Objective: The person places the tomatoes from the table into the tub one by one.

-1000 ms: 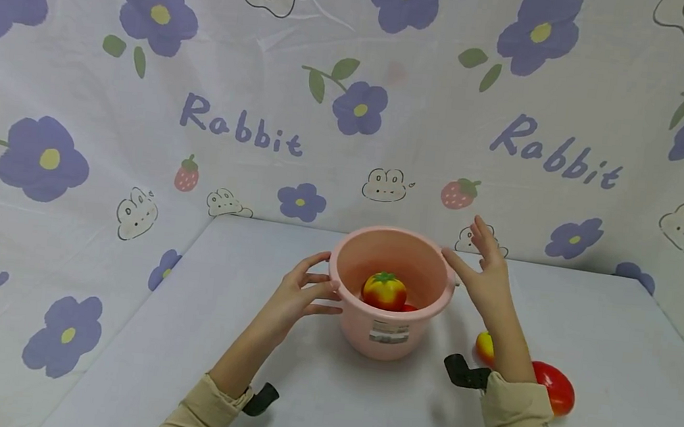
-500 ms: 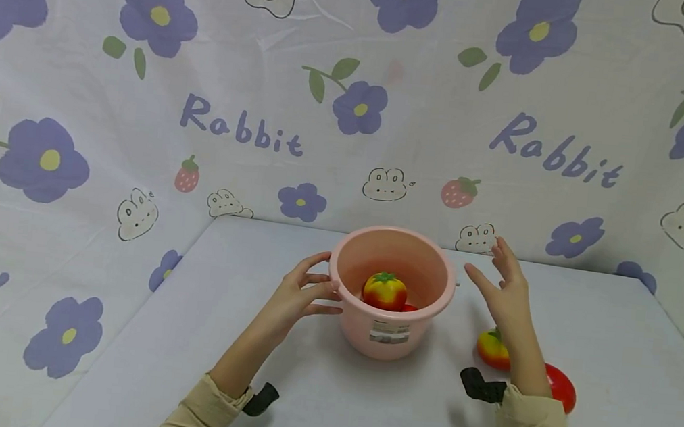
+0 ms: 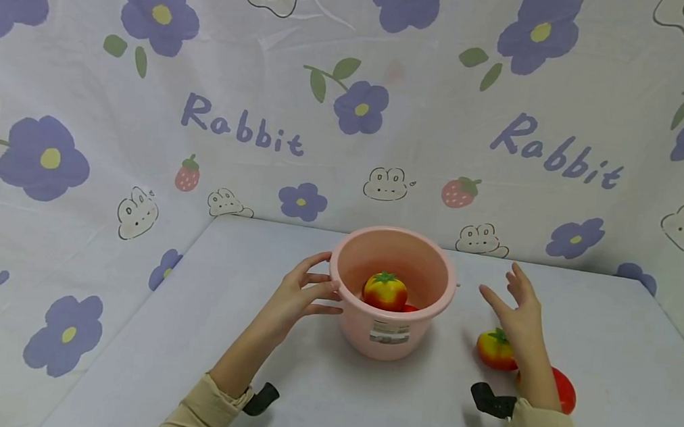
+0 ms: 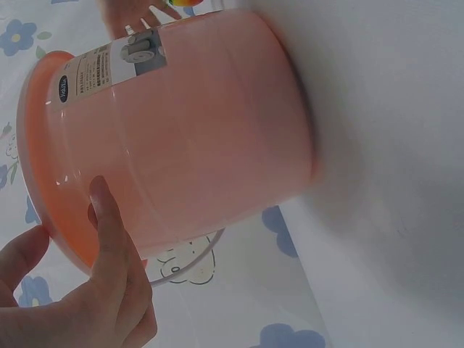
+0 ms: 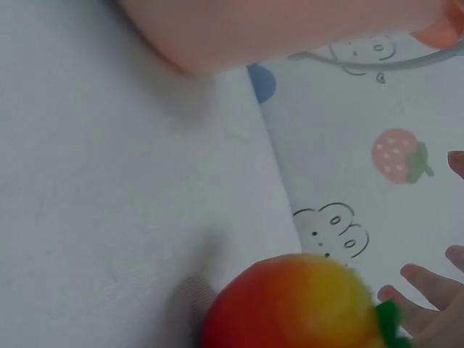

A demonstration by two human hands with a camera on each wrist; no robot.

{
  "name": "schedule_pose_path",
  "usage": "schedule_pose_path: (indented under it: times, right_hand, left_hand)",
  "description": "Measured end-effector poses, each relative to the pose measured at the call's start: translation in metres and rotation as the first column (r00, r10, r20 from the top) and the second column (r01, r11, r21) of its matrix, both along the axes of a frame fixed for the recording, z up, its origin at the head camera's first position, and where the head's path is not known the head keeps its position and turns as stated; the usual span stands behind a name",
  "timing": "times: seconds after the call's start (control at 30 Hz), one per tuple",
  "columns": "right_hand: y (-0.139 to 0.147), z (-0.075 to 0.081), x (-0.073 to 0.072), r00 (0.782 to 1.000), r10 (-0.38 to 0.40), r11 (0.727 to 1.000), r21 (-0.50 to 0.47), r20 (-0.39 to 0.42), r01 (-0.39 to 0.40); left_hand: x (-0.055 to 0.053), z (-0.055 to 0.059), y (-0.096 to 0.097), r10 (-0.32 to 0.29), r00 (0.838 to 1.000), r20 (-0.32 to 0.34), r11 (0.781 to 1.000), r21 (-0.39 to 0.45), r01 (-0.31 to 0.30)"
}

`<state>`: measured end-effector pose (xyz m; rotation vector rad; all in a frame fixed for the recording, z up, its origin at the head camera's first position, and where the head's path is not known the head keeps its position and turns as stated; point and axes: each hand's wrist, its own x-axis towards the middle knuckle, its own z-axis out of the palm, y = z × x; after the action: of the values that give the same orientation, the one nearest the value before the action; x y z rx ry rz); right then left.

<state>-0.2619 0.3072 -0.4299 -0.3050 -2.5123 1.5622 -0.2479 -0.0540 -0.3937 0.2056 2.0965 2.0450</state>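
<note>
While the left hand (image 3: 294, 299) touched the pink bucket (image 3: 356, 327) with spread fingers, the right hand (image 3: 521, 317) hung wide near a red-and-yellow tomato (image 3: 491, 351) on the white surface (image 3: 386, 407). The right arm (image 3: 538, 380) hid part of a red fruit (image 3: 566, 392) from me. A second tomato (image 3: 385, 293) sat inside the bucket.

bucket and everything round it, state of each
pink bucket: upright, uncovered
handle: lowered
tomato in bucket: green top up
red item in bucket: mostly hidden
tomato on table: green top up
red item on table: partly hidden
left hand: touching bucket
right hand: empty, fingers spread
</note>
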Motion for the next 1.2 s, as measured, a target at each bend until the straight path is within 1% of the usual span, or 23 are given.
schedule_pose_path:
  times: [0.1,0.2,0.3,0.57,0.73,0.93,1.2]
  right_hand:
    - [0.003,-0.007,-0.002,0.999,-0.005,1.0,0.004,0.044,0.005]
    - [0.006,-0.011,-0.003,0.998,-0.007,1.0,0.026,0.06,0.005]
    - [0.009,-0.012,-0.003,0.998,-0.019,0.999,0.044,0.062,0.016]
    - [0.016,-0.014,-0.004,0.99,-0.082,0.993,0.096,0.114,0.071]
    - [0.02,-0.018,-0.008,0.982,-0.11,0.991,0.093,0.152,0.097]
    - [0.021,-0.024,-0.009,0.977,-0.093,0.994,0.078,0.191,0.079]
    - [0.017,-0.026,-0.012,0.965,-0.076,0.992,0.12,0.252,0.046]
  left_hand:
    - [0.0,0.0,0.0,0.001,1.0,0.001,1.0,0.003,-0.001]
    - [0.0,0.0,0.001,0.003,1.0,-0.003,1.0,0.004,-0.003]
    - [-0.001,0.001,0.002,0.007,1.0,-0.002,1.0,0.006,-0.007]
    - [-0.003,0.002,0.003,0.005,1.0,0.001,1.0,0.01,-0.005]
    - [-0.004,0.001,0.004,0.006,1.0,0.003,1.0,0.011,-0.006]
    - [-0.004,0.001,0.004,0.011,1.0,0.006,1.0,0.015,-0.011]
    - [-0.005,0.0,0.005,0.018,1.0,0.006,1.0,0.011,-0.018]
